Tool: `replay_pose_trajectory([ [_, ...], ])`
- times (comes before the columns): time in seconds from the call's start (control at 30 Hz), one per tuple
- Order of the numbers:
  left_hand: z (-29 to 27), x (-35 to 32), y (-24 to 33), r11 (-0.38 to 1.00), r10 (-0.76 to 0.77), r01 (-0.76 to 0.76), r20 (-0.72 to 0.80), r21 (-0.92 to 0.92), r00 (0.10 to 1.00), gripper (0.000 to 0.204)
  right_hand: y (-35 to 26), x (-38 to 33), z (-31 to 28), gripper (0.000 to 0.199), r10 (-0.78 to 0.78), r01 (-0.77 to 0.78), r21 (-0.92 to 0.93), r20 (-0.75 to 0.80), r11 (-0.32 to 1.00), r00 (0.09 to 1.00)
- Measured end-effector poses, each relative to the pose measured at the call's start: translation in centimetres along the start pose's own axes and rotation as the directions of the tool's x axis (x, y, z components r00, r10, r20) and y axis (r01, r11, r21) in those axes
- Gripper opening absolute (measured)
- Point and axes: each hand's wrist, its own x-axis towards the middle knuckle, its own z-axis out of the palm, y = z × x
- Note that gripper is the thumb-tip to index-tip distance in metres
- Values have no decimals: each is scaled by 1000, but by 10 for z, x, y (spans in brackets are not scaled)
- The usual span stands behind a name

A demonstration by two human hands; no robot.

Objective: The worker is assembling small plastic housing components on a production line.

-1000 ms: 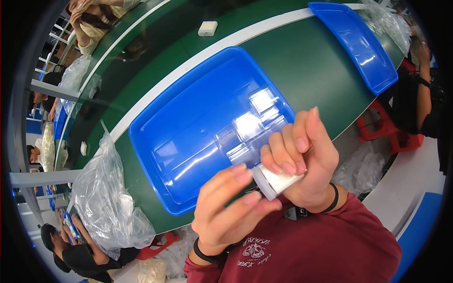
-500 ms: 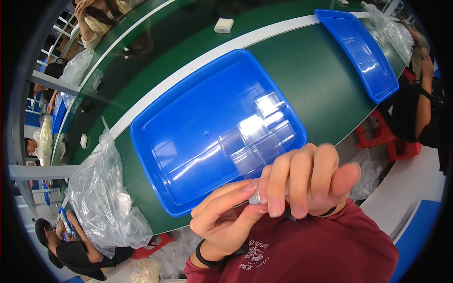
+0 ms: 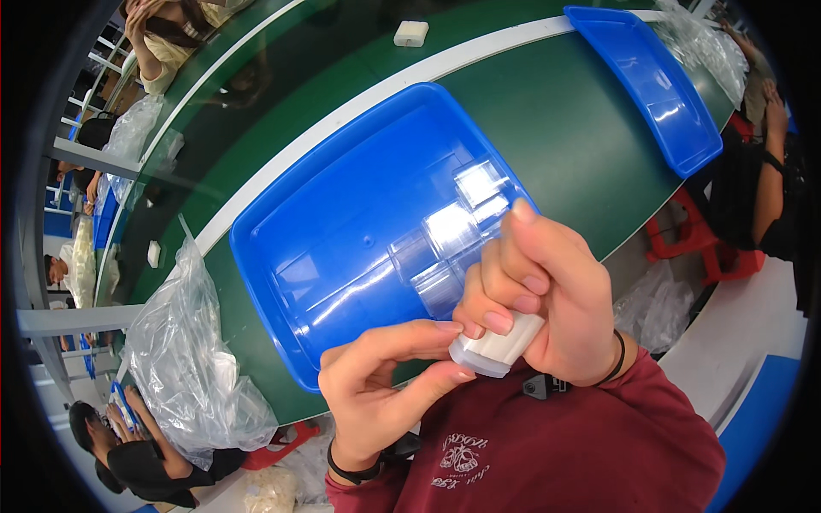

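A small white block with a clear plastic cover (image 3: pixel 494 349) is between my two hands, just over the near edge of the blue tray. My right hand (image 3: pixel 547 295) has its fingers curled round the white part. My left hand (image 3: pixel 389 385) pinches the clear end between thumb and forefinger. Part of the block is hidden behind my right fingers. Beyond my hands lies the blue tray (image 3: pixel 329 205), with several clear plastic covers (image 3: pixel 453 229) in its right part. My right hand hides some of them.
The tray rests on a green table (image 3: pixel 539 120). A crumpled clear bag (image 3: pixel 184 359) is at the left. Another blue tray (image 3: pixel 654 94) lies far right. One white block (image 3: pixel 411 34) sits on the far green strip. People work on both sides, near red stools (image 3: pixel 684 231).
My right hand has turned, exposing the white block that was mostly hidden behind its fingers. My left hand has shifted slightly left and lower, with its pinch still at the clear end.
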Motion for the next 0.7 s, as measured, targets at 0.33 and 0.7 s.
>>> replay_pose_trajectory([
  [0.33,1,1,-8,846,431,-428,64,317,900,32,5,-2,11,44,-106,106,-208,14,972,994],
  [0.7,11,4,-5,923,258,-219,-88,315,962,53,5,10,11,43,-136,124,-149,-74,981,988],
])
